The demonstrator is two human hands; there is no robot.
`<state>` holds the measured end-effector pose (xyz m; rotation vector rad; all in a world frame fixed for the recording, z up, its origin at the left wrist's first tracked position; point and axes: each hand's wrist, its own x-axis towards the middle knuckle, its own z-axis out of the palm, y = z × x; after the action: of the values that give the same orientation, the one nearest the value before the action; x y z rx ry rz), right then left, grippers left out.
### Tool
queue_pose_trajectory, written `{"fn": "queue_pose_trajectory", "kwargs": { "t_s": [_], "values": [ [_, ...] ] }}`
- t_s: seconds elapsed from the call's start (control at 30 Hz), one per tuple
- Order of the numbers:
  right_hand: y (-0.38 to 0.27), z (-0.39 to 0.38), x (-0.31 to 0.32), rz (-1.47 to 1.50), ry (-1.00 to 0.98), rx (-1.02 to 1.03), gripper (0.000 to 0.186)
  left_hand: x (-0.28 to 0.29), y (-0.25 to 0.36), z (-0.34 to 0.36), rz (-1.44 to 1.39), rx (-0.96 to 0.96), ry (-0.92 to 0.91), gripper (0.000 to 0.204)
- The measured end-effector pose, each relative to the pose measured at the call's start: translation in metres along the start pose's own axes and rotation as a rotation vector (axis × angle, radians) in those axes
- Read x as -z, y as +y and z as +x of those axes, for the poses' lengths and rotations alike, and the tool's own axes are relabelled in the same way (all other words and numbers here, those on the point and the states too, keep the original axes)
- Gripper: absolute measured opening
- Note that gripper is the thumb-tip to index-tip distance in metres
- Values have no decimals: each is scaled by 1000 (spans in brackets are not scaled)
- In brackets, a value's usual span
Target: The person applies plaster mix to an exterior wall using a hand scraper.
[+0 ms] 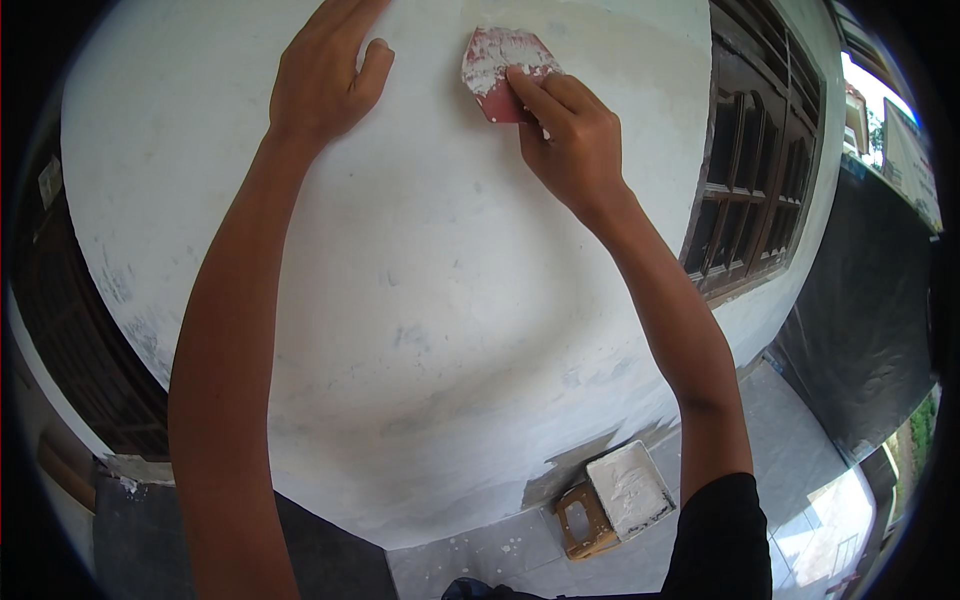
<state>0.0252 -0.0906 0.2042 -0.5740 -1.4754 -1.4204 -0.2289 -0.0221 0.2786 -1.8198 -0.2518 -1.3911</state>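
My right hand [580,140] grips a red putty spreader [508,104], its blade smeared with white putty and held up against the white wall [430,230]. The thumb lies along the spreader's face, with the other fingers bent around its edge. To the left, my left hand [325,85] is raised at the wall with fingers stretched and thumb apart, holding nothing. Its fingertips run out past the top edge of the view. Grey smudges and uneven patches mark the wall between and below my arms.
Below right, a square tub of white putty [632,490] rests on a brown stool [585,522] by the wall's foot. Dark wooden window shutters [750,170] stand at right, near a black sheet [865,310]. A dark door [90,330] is at left. Grey floor tiles [480,550] carry white spots.
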Motion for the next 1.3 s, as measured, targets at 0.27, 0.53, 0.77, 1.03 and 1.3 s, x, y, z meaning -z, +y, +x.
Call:
{"fn": "queue_pose_trajectory", "kwargs": {
  "t_s": [0.27,0.53,0.77,1.03,1.3],
  "values": [
    [13,3,-21,-74,-51,28,46,-1,-1,-1,12,-1,-2,62],
    [-23,-17,4,69,-69,-27,51,-3,-2,-2,-19,0,14,61],
    [9,26,-19,-82,-3,6,44,-2,1,0,19,-20,29,60],
    [-21,-30,-14,3,-80,3,46,-2,-2,-1,-8,-6,5,61],
    [-1,15,-4,-32,26,-11,45,-1,0,0,14,-4,5,62]
  ]
}}
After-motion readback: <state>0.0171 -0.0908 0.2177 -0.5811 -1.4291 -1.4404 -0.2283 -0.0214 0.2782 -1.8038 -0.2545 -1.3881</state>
